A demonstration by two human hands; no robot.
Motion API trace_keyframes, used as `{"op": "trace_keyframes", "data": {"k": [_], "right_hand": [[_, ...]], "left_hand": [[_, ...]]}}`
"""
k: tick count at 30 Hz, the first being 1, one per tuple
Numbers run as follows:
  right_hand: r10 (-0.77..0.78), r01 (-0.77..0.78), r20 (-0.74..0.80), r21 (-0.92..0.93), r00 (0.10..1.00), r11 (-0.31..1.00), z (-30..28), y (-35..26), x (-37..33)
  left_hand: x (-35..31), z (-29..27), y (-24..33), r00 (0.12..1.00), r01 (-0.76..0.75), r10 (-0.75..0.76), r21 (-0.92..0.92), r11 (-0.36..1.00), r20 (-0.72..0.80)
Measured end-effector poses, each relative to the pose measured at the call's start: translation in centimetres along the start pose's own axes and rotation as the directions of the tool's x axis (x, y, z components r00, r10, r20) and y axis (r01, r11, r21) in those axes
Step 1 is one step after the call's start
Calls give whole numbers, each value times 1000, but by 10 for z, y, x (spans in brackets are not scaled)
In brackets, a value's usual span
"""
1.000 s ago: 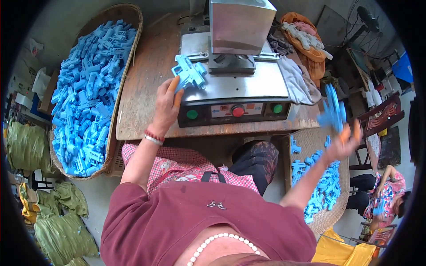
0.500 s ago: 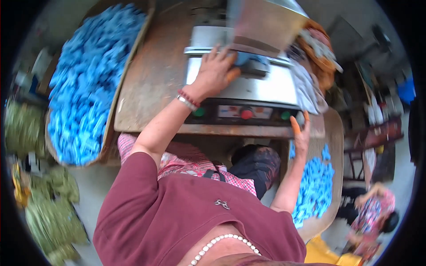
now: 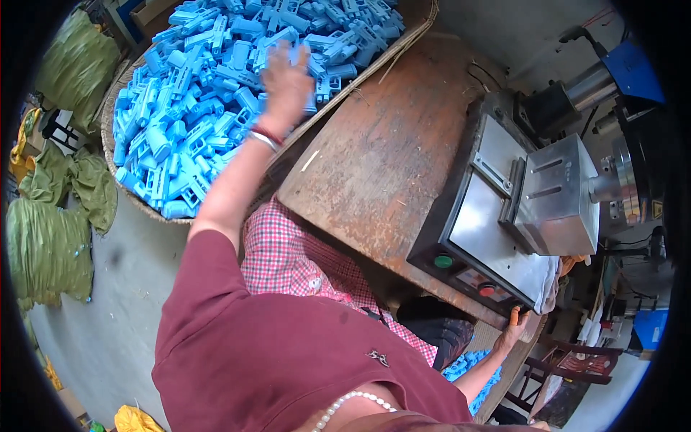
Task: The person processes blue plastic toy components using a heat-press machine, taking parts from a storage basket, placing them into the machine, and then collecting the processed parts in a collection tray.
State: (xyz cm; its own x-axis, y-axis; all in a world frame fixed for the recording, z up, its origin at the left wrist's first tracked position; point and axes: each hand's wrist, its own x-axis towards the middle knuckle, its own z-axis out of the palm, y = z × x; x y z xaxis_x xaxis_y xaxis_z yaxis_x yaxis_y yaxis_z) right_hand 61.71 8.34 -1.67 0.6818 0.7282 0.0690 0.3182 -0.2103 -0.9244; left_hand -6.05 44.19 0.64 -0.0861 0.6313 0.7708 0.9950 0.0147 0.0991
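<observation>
My left hand (image 3: 287,90) is over the large woven basket (image 3: 327,114) at the upper left, its fingers apart and blurred. Beneath it lies a heap of light-blue plastic toy-gun pieces (image 3: 216,93); I see none held in the hand. My right hand (image 3: 512,331) rests at the right front corner of the bench press machine (image 3: 461,248), fingers extended against its front panel. The machine's big metal block (image 3: 558,191) stands low over the steel plate (image 3: 481,230), hiding whatever lies under it. A green button (image 3: 443,261) and a red button (image 3: 487,290) show on the panel.
A worn wooden table (image 3: 374,151) carries the machine. More blue pieces (image 3: 468,367) lie low on the right, partly behind my right arm. Green woven sacks (image 3: 50,248) stand on the floor at the left. A wooden chair (image 3: 568,367) is at the right.
My view has turned left. My left hand has gone from the machine's fixture to the basket. The metal block now sits lower over the fixture. My right hand stays at the machine's front corner.
</observation>
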Motion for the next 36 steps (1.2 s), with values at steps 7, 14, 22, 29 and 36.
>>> {"op": "trace_keyframes", "data": {"k": [7,14,22,29,36], "right_hand": [[-299,236,-302,-229,905,944,5,-30,-6],[-423,423,16,-85,906,902,86,-124,50],[-724,731,131,-11,677,682,148,-120,111],[-754,686,-294,-314,587,656,100,-100,124],[-656,641,-85,-153,750,752,55,-135,65]], "left_hand": [[44,32,-78,993,54,-4,-407,912,122],[10,-94,205,645,-488,728,-858,158,-233],[-43,-152,277,800,-462,597,-580,671,54],[-95,-156,298,885,-178,433,-733,656,172],[-72,-151,327,866,-341,500,-747,571,-13]]}}
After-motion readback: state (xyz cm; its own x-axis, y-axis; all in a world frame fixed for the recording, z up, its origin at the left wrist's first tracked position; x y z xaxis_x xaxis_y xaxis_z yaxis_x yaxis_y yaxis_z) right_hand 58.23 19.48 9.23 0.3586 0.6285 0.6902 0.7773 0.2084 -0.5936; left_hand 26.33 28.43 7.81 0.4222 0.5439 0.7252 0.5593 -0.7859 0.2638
